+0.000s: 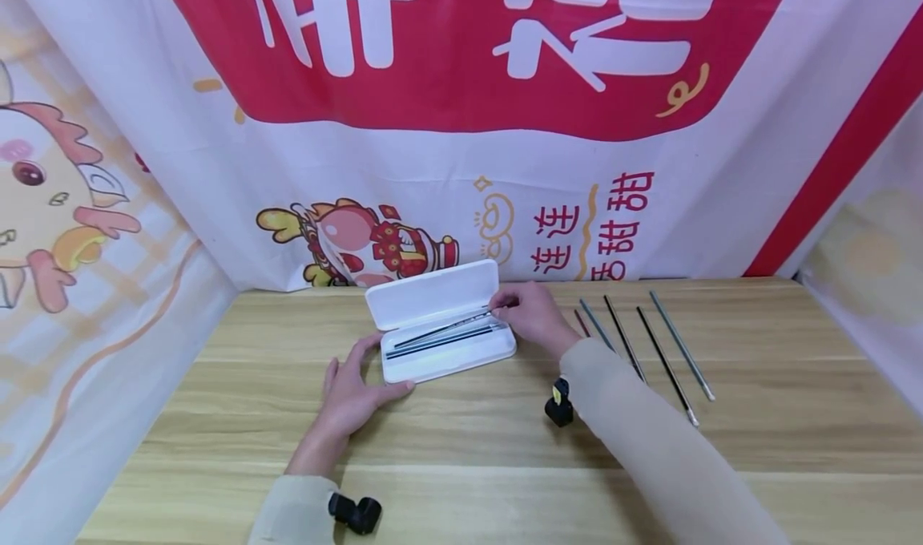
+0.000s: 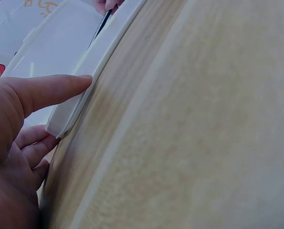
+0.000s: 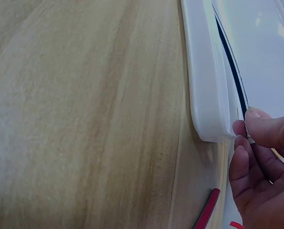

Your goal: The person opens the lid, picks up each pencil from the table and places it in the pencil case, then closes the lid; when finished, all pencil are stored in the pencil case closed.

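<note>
A white pencil case (image 1: 447,362) lies on the table with its lid (image 1: 433,296) raised at the back. Inside it are dark pencils (image 1: 440,342), lying lengthwise. At the case's left end, my left hand (image 1: 353,397) holds the corner, thumb along the front wall and fingers round the end. My right hand (image 1: 532,314), over the right end, pinches a dark pencil (image 3: 233,67) near its end between thumb and fingers. That pencil slants down into the case, its far tip towards the left.
Right of the case, several loose pencils lie on the wooden table (image 1: 469,465), among them a grey-blue one (image 1: 681,345), a black one (image 1: 667,365) and a red one (image 3: 207,210), partly behind the right arm. A printed cloth (image 1: 461,168) hangs behind the table.
</note>
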Motion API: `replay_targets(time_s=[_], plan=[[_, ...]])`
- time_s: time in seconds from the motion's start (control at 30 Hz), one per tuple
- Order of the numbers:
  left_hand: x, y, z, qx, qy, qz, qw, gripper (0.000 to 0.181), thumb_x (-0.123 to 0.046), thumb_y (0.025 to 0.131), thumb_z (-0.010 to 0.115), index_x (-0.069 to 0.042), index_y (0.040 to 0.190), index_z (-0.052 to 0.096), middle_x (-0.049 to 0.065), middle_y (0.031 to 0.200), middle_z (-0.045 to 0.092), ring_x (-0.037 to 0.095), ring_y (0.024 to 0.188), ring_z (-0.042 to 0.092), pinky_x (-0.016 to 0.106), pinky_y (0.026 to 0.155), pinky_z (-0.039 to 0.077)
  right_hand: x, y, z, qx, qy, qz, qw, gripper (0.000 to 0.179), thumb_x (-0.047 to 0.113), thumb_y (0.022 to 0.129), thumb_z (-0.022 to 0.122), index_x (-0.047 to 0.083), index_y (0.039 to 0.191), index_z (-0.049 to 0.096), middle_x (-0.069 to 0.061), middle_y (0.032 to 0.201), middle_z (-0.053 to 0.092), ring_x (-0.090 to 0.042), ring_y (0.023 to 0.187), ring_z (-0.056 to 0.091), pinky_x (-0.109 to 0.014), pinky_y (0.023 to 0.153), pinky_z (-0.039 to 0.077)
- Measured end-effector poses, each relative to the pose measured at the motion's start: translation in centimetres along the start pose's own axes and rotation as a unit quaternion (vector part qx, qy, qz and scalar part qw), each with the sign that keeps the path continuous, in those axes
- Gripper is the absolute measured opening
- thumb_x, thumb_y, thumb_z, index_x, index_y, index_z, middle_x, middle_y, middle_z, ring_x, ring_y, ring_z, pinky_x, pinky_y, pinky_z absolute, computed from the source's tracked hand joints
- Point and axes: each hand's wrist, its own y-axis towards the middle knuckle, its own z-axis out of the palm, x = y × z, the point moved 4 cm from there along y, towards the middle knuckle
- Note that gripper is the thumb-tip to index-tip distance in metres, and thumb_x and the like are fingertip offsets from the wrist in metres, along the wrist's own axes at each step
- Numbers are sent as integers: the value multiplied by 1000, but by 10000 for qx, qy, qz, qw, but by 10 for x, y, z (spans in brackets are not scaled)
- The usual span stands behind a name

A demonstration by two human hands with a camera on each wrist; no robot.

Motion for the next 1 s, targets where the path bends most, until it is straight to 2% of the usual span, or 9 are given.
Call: replay_targets(time_s=[0.3,1.0], plan=[[1,-1,1,1,-19,3,10000,95,-36,86,91,-32,164,38,8,181,22,49,165,-19,77,130,-8,-4,4,8,59,-60,-99,9999,11,6,99,74,12,104,82,-6,107,78,-23,103,67,-41,99,58],[-1,1,2,-28,-30,62,10000,96,-36,85,91,-29,165,38,11,181,23,48,166,-19,73,132,-11,-3,4,21,51,-387,194,9991,10,13,99,78,18,105,85,-1,109,77,-21,103,67,-39,96,59]])
